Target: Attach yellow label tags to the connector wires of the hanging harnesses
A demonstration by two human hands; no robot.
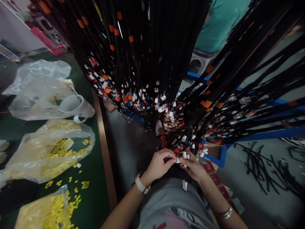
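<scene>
My left hand (pixel 162 162) is closed, thumb and finger pinched on a small white connector (pixel 177 160). Right beside it, my right hand (pixel 193 165) closes its fingers around wires at the same white connector. More white plugs (pixel 184 155) stick up at the right hand's fingers, and a longer white plug (pixel 184 185) dangles below on a dark wire. Above both hands, black wire harnesses (pixel 166 47) hang in a dense bundle, their ends crowded with white, orange, red and blue connectors.
On the green table (pixel 92 178) at left lie plastic bags (pixel 30 152) of small yellow parts, with loose yellow pieces (pixel 76 203) and a white mug (pixel 81 108). A blue frame (pixel 222 157) stands behind the harnesses. Cut black tubes (pixel 257 168) lie on the floor. A person in teal (pixel 214 28) sits beyond.
</scene>
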